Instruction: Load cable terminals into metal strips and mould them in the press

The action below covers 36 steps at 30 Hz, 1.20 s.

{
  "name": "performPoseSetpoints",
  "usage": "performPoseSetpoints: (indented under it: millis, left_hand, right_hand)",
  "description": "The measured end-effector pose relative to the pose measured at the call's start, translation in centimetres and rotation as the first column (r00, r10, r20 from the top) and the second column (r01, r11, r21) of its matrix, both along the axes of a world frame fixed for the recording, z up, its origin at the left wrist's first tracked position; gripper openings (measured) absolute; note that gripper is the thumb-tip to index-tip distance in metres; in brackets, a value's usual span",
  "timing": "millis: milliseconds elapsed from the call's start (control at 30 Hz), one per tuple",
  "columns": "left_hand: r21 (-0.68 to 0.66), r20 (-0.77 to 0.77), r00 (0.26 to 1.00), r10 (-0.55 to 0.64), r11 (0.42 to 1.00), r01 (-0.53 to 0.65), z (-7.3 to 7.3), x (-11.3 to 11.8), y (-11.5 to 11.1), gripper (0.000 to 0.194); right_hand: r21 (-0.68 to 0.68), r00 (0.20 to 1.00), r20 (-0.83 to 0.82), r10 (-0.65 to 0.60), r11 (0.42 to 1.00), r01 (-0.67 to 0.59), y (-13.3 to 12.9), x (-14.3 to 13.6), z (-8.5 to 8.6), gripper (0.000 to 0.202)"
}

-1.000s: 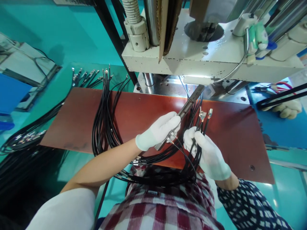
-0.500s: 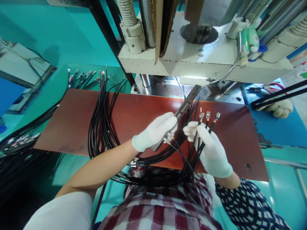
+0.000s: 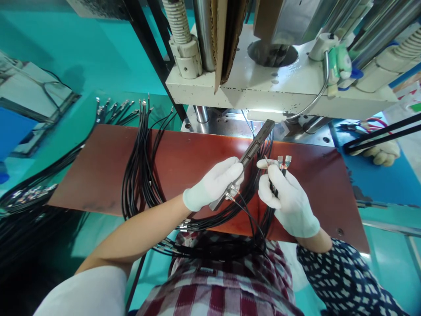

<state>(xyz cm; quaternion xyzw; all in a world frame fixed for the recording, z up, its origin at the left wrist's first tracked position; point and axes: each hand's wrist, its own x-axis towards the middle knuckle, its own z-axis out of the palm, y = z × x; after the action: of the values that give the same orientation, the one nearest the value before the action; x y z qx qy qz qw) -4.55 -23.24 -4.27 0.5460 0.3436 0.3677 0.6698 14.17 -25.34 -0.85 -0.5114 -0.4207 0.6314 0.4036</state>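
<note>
My left hand, in a white glove, is closed around a long dark metal bar with slots along its face. At the bar's lower end sit two cable terminals, their thin black leads trailing down to the right. My gloved right hand is closed on several black cables. Bare metal terminals stick up above its fingers, and one lies pinched between thumb and forefinger. Part of the cables is hidden by the palm. A loop of black cables runs beneath both hands.
A brown board lies under the hands. A bundle of black cables drapes over its left part, with more cables further left. Beyond the board stands a white press with metal posts. A used glove rests at right.
My right hand's fingers have curled in around the cables, tilting one terminal to the left between thumb and forefinger. The left hand and the bar have barely moved.
</note>
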Motion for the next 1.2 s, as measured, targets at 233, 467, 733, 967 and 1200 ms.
performPoseSetpoints:
  millis: [233, 467, 733, 967, 1200]
  left_hand:
    - [-0.001, -0.002, 1.0, 0.003, 1.0, -0.003, -0.2, 0.0, -0.1, 0.042]
    - [-0.089, 0.056, 0.997, 0.047, 0.995, -0.042, 0.3, 0.4, -0.1, 0.04]
    - [-0.073, 0.04, 0.997, 0.059, 0.996, -0.056, -0.3, 0.3, -0.2, 0.043]
    - [-0.031, -0.003, 0.993, 0.118, 0.992, -0.119, 0.0, 0.6, -0.6, 0.04]
    - [0.049, -0.097, 0.983, 0.157, 0.987, -0.152, 0.6, 0.9, -1.0, 0.037]
  right_hand:
    - [0.077, 0.979, 0.188, 0.08, 0.992, -0.096, 0.4, -0.6, 0.4, 0.017]
    - [0.335, 0.839, 0.526, -0.138, 0.941, -0.055, -0.6, -0.4, 0.6, 0.012]
    - [0.091, 0.863, 0.422, 0.278, 0.934, -0.345, 1.0, -0.1, 0.7, 0.032]
    - [0.022, 0.905, 0.297, 0.305, 0.945, -0.326, 1.4, -0.7, -0.1, 0.03]
    - [0.02, 0.89, 0.322, 0.322, 0.938, -0.346, 1.3, -1.4, 0.4, 0.033]
